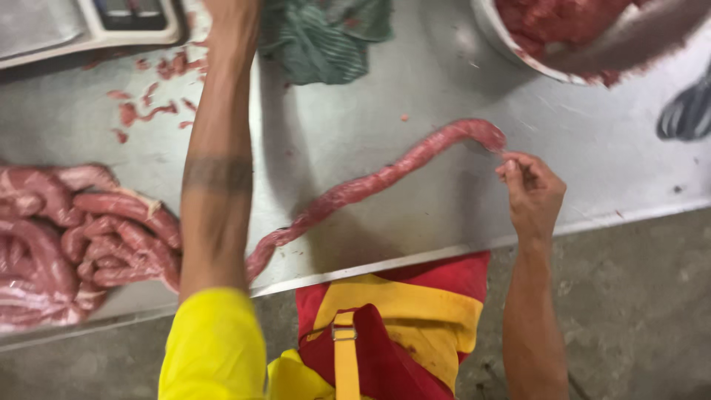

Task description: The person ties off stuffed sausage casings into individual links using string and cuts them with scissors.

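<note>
My right hand (532, 191) pinches the end of a long pink sausage rope (370, 185) snaking across the steel table (355, 126) | my left hand out of frame | glossy links heap (67, 237) lies left

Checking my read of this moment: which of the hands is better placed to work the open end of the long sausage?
Probably the right hand: its fingertips pinch at the end of the long sausage on the steel table. The left hand is out of view.
</note>
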